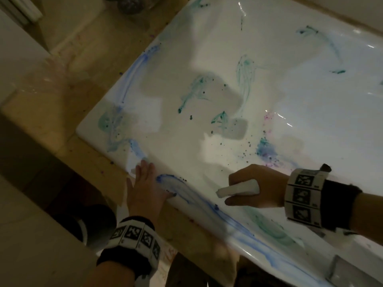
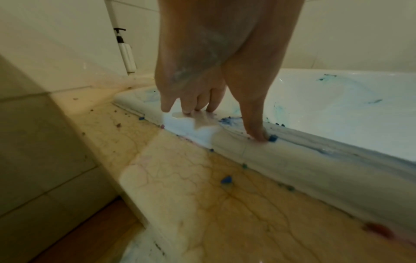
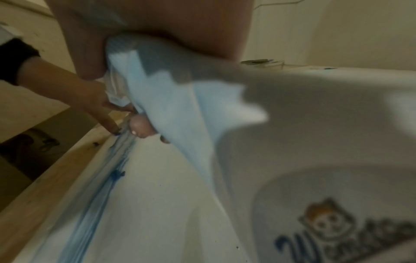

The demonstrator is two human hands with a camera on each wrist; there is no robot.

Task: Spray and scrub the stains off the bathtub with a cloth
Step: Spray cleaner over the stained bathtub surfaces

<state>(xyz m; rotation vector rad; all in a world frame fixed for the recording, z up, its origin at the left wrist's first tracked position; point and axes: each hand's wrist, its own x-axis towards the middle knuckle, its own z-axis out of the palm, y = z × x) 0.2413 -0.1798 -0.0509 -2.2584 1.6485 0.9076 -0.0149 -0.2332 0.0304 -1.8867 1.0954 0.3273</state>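
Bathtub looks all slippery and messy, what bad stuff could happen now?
The left hand presses straight fingers on the bathtub rim beside a wet blue streak, so it might slip. The right hand grips a folded cloth; scrubbing could smear blue dye wider instead of lifting it. Loose blue crumbs on the ledge could get knocked into the tub.

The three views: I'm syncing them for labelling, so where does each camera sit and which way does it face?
Head: on the head, looking down at the stained bathtub; both hands and wristbands show.
Left wrist: along the left hand, fingers pressed on the tub rim.
Right wrist: along the right hand gripping the pale cloth over the tub.
Shared: the right wrist view also shows the left hand on the blue-streaked rim.
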